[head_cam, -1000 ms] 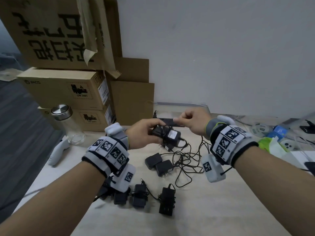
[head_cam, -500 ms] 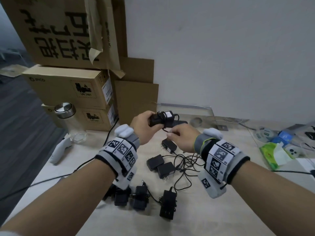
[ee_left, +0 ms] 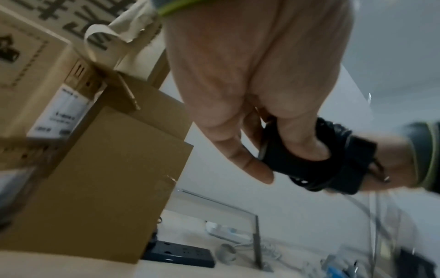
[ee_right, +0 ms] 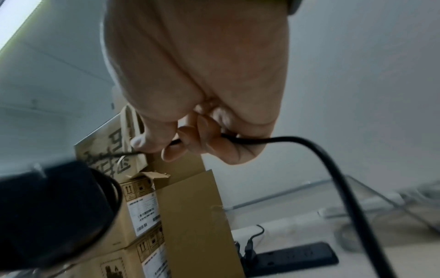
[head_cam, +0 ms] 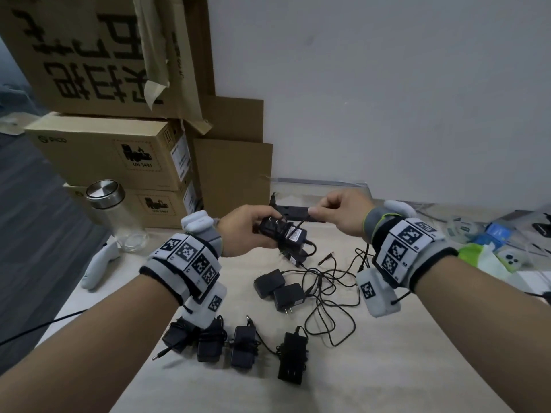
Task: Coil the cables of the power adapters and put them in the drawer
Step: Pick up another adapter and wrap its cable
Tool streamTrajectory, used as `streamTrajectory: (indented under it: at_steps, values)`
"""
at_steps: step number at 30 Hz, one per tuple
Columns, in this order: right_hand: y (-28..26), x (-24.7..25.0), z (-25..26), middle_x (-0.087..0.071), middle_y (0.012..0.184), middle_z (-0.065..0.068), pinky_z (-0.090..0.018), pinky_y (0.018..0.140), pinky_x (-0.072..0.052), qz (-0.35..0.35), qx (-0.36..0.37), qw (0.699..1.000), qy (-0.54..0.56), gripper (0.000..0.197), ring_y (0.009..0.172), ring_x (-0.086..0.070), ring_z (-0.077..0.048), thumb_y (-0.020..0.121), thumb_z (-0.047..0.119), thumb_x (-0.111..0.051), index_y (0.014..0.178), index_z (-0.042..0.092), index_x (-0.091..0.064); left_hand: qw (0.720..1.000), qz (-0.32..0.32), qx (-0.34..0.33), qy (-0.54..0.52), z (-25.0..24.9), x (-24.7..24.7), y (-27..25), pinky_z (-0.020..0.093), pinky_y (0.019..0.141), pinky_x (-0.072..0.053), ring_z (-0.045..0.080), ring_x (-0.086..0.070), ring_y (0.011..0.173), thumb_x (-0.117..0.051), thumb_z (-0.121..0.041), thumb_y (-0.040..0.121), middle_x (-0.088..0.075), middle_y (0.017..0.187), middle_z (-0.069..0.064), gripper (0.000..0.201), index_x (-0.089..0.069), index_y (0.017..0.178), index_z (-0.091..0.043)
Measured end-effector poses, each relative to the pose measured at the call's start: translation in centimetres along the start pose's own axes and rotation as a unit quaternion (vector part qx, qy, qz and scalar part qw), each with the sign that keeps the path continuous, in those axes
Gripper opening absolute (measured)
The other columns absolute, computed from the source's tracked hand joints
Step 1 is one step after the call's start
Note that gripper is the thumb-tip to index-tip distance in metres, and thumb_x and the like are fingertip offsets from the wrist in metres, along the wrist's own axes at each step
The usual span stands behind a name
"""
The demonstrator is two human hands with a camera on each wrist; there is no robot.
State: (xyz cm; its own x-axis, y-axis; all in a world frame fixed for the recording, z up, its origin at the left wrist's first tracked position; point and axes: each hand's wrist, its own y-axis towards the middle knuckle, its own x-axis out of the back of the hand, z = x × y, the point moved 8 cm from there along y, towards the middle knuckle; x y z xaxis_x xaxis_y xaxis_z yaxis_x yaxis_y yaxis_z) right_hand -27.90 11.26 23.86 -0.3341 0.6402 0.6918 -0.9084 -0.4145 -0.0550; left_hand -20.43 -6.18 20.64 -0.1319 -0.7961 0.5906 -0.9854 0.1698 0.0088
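Note:
My left hand [head_cam: 247, 228] grips a black power adapter [head_cam: 283, 232] above the table, with several turns of its cable wound round the body [ee_left: 333, 161]. My right hand [head_cam: 337, 210] pinches that adapter's thin black cable [ee_right: 273, 140] and holds it taut just right of the adapter. On the table under my hands lie two loose adapters [head_cam: 280, 289] with tangled cables [head_cam: 328, 293]. Several wound adapters [head_cam: 238, 344] sit in a row near the front edge. No drawer is in view.
Stacked cardboard boxes [head_cam: 119, 150] stand at the back left beside a glass bottle with a metal lid [head_cam: 116, 216]. A white controller [head_cam: 100, 266] lies at the left edge. A black power strip [ee_right: 292, 254] runs along the wall. Small packets and tissues [head_cam: 489, 251] crowd the right.
My right hand has swung from below the adapter up to its right, pulling the cable taut. My left hand has kept its hold on the adapter, which now sits slightly lower.

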Motion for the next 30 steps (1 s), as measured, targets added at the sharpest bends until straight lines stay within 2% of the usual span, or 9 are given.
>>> streamTrajectory:
  at_steps: [3, 5, 8, 12, 14, 17, 23, 27, 30]
  values:
    - [-0.2, -0.7, -0.3, -0.046, 0.051, 0.01, -0.019, 0.047, -0.032, -0.024, -0.012, 0.996, 0.081, 0.031, 0.046, -0.037, -0.005, 0.088, 0.034, -0.066, 0.063, 0.016, -0.063, 0.993, -0.014, -0.016, -0.114, -0.7, 0.1, -0.1, 0.035, 0.088, -0.054, 0.014, -0.069, 0.088, -0.079, -0.003, 0.075, -0.071, 0.089, -0.007, 0.037, -0.067, 0.097, -0.031]
    - [-0.4, -2.0, -0.4, -0.041, 0.056, -0.001, -0.024, 0.045, -0.027, -0.013, -0.031, 0.991, 0.131, 0.032, 0.047, -0.031, -0.012, 0.093, 0.028, -0.059, 0.069, 0.009, -0.065, 0.975, -0.056, -0.013, -0.214, -0.9, 0.3, 0.0, 0.038, 0.086, -0.055, 0.024, -0.069, 0.092, -0.075, 0.001, 0.077, -0.071, 0.094, 0.003, 0.036, -0.068, 0.099, -0.027]
    - [-1.0, -4.1, -0.3, -0.045, 0.059, 0.001, -0.024, 0.046, -0.03, 0.031, -0.044, 0.994, 0.099, 0.035, 0.048, -0.037, -0.012, 0.097, 0.034, -0.05, 0.07, 0.018, -0.066, 0.93, -0.154, 0.017, -0.332, -0.4, 0.7, 0.2, 0.036, 0.08, -0.059, 0.028, -0.065, 0.087, -0.068, 0.009, 0.081, -0.066, 0.095, 0.014, 0.025, -0.064, 0.099, -0.008]
    - [-1.7, -5.9, 0.3, -0.05, 0.061, 0.007, -0.016, 0.043, -0.033, 0.093, -0.021, 0.995, -0.008, 0.03, 0.048, -0.043, -0.004, 0.1, 0.032, -0.045, 0.084, 0.02, -0.067, 0.941, -0.244, 0.053, -0.228, 1.3, 1.6, 0.5, 0.044, 0.072, -0.057, 0.023, -0.065, 0.067, -0.08, -0.013, 0.075, -0.07, 0.079, 0.011, 0.02, -0.068, 0.091, -0.014]
    - [-2.0, -6.5, 0.8, -0.052, 0.064, 0.004, -0.013, 0.039, -0.034, 0.114, -0.012, 0.993, -0.033, 0.028, 0.047, -0.045, -0.007, 0.099, 0.029, -0.045, 0.084, 0.019, -0.066, 0.959, -0.256, 0.068, -0.096, 1.4, 2.2, 0.6, 0.034, 0.068, -0.055, 0.015, -0.064, 0.064, -0.081, -0.025, 0.073, -0.07, 0.073, -0.003, 0.02, -0.067, 0.087, -0.026]
    - [-2.3, -6.9, 1.5, -0.055, 0.068, -0.001, -0.018, 0.041, -0.04, 0.143, -0.009, 0.988, -0.063, 0.025, 0.046, -0.048, -0.013, 0.098, 0.028, -0.046, 0.083, 0.022, -0.064, 0.965, -0.229, 0.076, 0.101, 0.9, 2.3, 0.5, 0.028, 0.071, -0.051, 0.014, -0.064, 0.079, -0.077, -0.031, 0.077, -0.069, 0.086, -0.009, 0.023, -0.068, 0.098, -0.031]
    - [-1.5, -4.9, 3.0, -0.06, 0.064, 0.008, -0.024, 0.056, -0.042, 0.1, 0.035, 0.972, -0.211, 0.025, 0.063, -0.056, -0.013, 0.087, 0.041, -0.064, 0.068, 0.024, -0.063, 0.958, -0.084, 0.058, 0.269, 0.3, 0.6, 0.6, 0.031, 0.071, -0.043, 0.022, -0.059, 0.09, -0.071, -0.031, 0.083, -0.06, 0.101, -0.004, 0.026, -0.065, 0.108, -0.031]
    - [-0.7, -3.0, 3.1, -0.063, 0.065, 0.006, -0.026, 0.062, -0.046, 0.061, 0.04, 0.989, -0.132, 0.029, 0.061, -0.056, -0.013, 0.07, 0.046, -0.079, 0.069, 0.019, -0.068, 0.984, 0.017, 0.037, 0.173, 0.7, -1.2, 0.1, 0.037, 0.082, -0.051, 0.017, -0.062, 0.09, -0.079, -0.023, 0.077, -0.064, 0.099, -0.009, 0.032, -0.065, 0.105, -0.033]
    - [-0.7, -2.5, 2.6, -0.058, 0.059, 0.005, -0.027, 0.056, -0.043, 0.042, 0.033, 0.998, 0.015, 0.025, 0.054, -0.048, -0.012, 0.071, 0.036, -0.082, 0.066, 0.016, -0.067, 0.999, 0.025, 0.035, 0.03, 0.9, -1.5, -0.4, 0.035, 0.088, -0.054, 0.013, -0.067, 0.087, -0.082, -0.014, 0.074, -0.071, 0.092, -0.009, 0.038, -0.066, 0.102, -0.034]
